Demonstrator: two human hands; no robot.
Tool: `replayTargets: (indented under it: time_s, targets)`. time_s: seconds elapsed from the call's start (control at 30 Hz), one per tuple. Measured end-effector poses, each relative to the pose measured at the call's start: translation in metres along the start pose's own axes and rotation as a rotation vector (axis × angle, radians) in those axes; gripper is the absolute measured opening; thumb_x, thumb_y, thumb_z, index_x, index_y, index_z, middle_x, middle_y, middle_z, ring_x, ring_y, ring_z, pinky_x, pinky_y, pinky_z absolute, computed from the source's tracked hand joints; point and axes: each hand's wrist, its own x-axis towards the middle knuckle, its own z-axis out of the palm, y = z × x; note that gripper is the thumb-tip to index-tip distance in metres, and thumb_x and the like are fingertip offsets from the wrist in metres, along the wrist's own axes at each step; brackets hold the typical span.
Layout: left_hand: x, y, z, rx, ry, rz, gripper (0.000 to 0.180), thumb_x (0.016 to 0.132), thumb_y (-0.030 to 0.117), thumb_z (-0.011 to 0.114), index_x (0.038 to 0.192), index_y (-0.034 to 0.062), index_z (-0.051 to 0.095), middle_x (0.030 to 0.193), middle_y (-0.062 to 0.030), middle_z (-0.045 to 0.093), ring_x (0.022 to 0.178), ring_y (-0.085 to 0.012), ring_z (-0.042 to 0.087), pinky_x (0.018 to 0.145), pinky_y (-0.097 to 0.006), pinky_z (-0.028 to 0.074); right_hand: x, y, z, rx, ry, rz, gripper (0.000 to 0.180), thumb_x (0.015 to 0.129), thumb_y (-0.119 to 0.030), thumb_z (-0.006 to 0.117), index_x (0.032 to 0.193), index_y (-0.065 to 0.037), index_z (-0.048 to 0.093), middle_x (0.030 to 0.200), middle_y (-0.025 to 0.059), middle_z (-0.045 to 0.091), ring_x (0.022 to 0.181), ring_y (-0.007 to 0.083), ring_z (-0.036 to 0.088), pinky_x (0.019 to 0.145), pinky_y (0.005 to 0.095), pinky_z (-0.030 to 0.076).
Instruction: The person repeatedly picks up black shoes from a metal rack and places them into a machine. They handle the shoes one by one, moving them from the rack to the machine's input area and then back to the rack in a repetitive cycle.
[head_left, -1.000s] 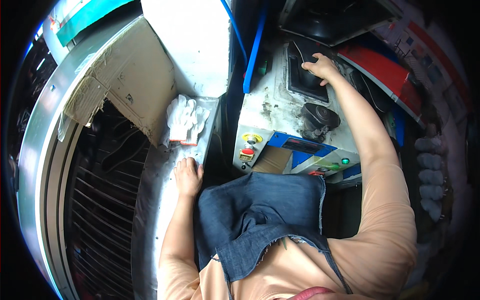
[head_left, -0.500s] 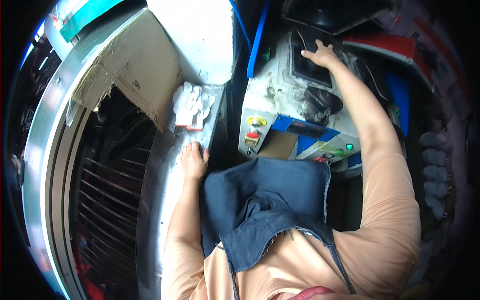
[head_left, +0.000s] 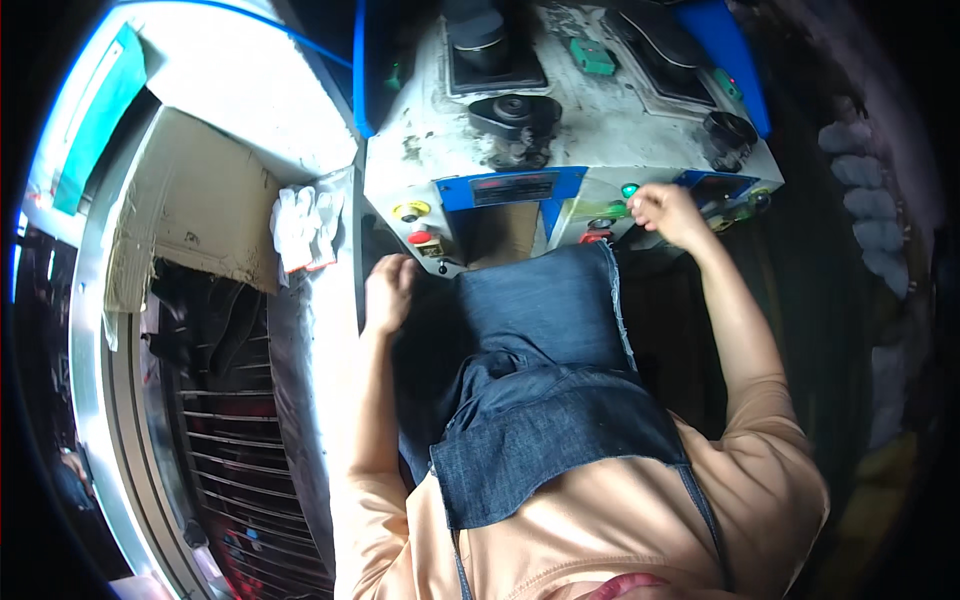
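Observation:
My right hand point(head_left: 668, 215) is at the front panel of a grimy white machine point(head_left: 590, 125), its fingers curled in beside a green button point(head_left: 628, 190). Whether they touch the button I cannot tell. My left hand point(head_left: 388, 292), slightly blurred, hovers by the metal ledge's edge, left of a red button point(head_left: 420, 238). Its fingers are loosely bent, thumb apart, holding nothing. Two stations are on the machine's top: a dark shoe-shaped form point(head_left: 480, 40) stands on the left one, and a long black shoe-shaped piece point(head_left: 655, 40) lies over the right one.
White gloves point(head_left: 305, 230) with orange cuffs lie on the metal ledge point(head_left: 335, 420). Beyond them stands a cardboard piece point(head_left: 195, 200), above a dark rack with metal bars point(head_left: 240, 440). A blue post point(head_left: 361, 70) rises at the machine's left. Grey bundles point(head_left: 860, 190) line the right side.
My right hand has drawn back from the left station's top to the front panel. My left hand has lifted off the ledge. The view has shifted, showing more of the machine's right side.

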Motion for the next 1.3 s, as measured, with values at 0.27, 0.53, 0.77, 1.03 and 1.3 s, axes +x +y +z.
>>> replayTargets:
  time_s: [0.27,0.53,0.77,1.03,1.3]
  targets:
    - [0.037,0.011,0.039,0.155,-0.057,-0.094,0.026,0.095,0.023,0.057,0.094,0.0023,0.072,0.085,-0.0243,0.068,0.085,-0.0400,0.068,0.077,-0.045,0.053,0.016,0.066,0.070,-0.214,0.267,-0.204,0.017,0.091,-0.015,0.065,0.089,0.001,0.069,0.070,0.0122,0.067,0.061,0.0165,0.064,0.063,0.0339,0.050]
    - [0.021,0.022,0.013,0.213,-0.069,0.022,0.025,0.094,0.024,0.060,0.086,0.0012,0.068,0.089,-0.0220,0.067,0.086,-0.0401,0.065,0.075,-0.047,0.051,-0.011,0.048,0.044,-0.022,0.047,-0.058,0.016,0.093,-0.011,0.064,0.100,0.001,0.071,0.076,0.0067,0.070,0.066,0.0116,0.065,0.062,0.0284,0.053]
    - [-0.036,-0.064,-0.051,0.637,0.237,-0.185,0.026,0.089,0.025,0.064,0.079,0.0008,0.062,0.083,-0.0207,0.061,0.085,-0.0412,0.057,0.079,-0.051,0.045,-0.028,-0.040,-0.070,0.265,0.127,-0.157,0.017,0.094,-0.009,0.062,0.108,0.000,0.067,0.081,0.0028,0.066,0.070,0.0101,0.064,0.064,0.0254,0.054]
    - [-0.042,-0.072,-0.044,0.735,0.212,-0.254,0.024,0.089,0.028,0.064,0.081,0.0055,0.059,0.093,-0.0155,0.059,0.093,-0.0356,0.054,0.081,-0.048,0.042,0.111,-0.076,-0.172,-0.625,0.484,-0.060,0.072,0.084,-0.035,0.075,0.145,-0.017,0.042,0.143,0.0174,0.043,0.133,0.0387,0.043,0.108,0.0482,0.039]
    - [-0.043,-0.068,-0.045,0.742,0.217,-0.277,0.024,0.088,0.029,0.064,0.082,0.0061,0.058,0.091,-0.0145,0.057,0.092,-0.0350,0.053,0.081,-0.048,0.040,0.225,-0.049,-0.181,-0.748,0.388,0.236,0.111,0.065,-0.049,0.086,0.155,-0.020,0.028,0.154,0.0321,0.026,0.141,0.0431,0.035,0.114,0.0462,0.035]
